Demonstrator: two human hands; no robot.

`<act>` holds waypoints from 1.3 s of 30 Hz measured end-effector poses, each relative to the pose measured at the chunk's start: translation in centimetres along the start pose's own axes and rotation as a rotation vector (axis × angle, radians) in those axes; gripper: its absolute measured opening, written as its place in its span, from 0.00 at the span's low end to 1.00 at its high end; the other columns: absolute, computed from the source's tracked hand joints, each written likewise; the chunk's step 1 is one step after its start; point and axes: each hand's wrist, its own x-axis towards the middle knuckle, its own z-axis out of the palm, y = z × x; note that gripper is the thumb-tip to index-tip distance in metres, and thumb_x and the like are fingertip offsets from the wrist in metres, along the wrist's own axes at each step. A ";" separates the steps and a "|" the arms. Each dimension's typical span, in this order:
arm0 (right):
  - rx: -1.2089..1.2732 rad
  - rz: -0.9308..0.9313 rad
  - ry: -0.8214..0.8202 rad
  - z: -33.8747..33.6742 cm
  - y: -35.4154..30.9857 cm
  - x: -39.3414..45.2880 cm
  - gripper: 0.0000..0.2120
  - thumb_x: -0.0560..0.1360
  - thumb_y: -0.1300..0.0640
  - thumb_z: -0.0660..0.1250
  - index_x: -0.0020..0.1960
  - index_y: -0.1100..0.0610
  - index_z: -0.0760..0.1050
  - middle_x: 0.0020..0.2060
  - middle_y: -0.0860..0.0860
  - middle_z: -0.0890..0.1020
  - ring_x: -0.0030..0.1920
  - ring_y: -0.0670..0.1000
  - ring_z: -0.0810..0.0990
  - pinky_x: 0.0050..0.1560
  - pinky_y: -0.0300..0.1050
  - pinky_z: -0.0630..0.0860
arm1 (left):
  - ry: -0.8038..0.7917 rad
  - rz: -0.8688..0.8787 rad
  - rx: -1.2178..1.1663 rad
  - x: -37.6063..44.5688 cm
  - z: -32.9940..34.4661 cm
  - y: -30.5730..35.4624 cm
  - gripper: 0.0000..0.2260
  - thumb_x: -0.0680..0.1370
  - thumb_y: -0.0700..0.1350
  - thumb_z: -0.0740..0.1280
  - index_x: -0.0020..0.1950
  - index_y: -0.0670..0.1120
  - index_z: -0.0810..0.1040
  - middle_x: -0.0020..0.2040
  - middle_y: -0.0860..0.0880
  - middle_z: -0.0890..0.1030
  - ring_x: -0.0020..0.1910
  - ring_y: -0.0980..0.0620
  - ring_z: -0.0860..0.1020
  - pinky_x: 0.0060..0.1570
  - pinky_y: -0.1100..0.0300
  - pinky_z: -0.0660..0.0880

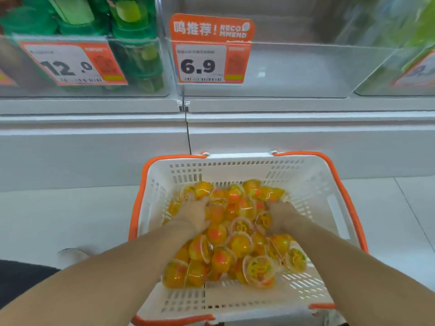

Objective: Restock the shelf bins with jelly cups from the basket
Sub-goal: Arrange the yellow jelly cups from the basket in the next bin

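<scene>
A white basket with orange handles [313, 184] stands on the floor below the shelf. Several orange jelly cups [235, 245] lie heaped inside it. My left hand [194, 214] reaches into the far left of the heap, its fingers curled round jelly cups there. My right hand [283, 216] digs into the heap's far right, fingers buried among the cups, so its grasp is hidden. Above, a clear shelf bin [282, 69] with a 6.9 price tag [202, 64] holds nothing that I can see.
To the left, a clear bin [141, 67] holds green packs behind a 12.0 price tag [70, 64]. Another bin with green goods [400, 74] sits at the right edge. A white shelf ledge [211, 128] runs between the bins and the basket. White floor tiles surround the basket.
</scene>
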 end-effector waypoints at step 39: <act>1.395 -0.436 -0.175 -20.3 -1.9 -19.7 0.13 0.72 0.46 0.66 0.43 0.57 0.73 0.38 0.60 0.79 0.24 0.52 0.67 0.25 0.39 0.59 | -0.253 0.236 -1.230 -11.5 -19.7 5.9 0.27 0.80 0.66 0.54 0.49 0.42 0.74 0.43 0.37 0.82 0.24 0.49 0.69 0.22 0.62 0.55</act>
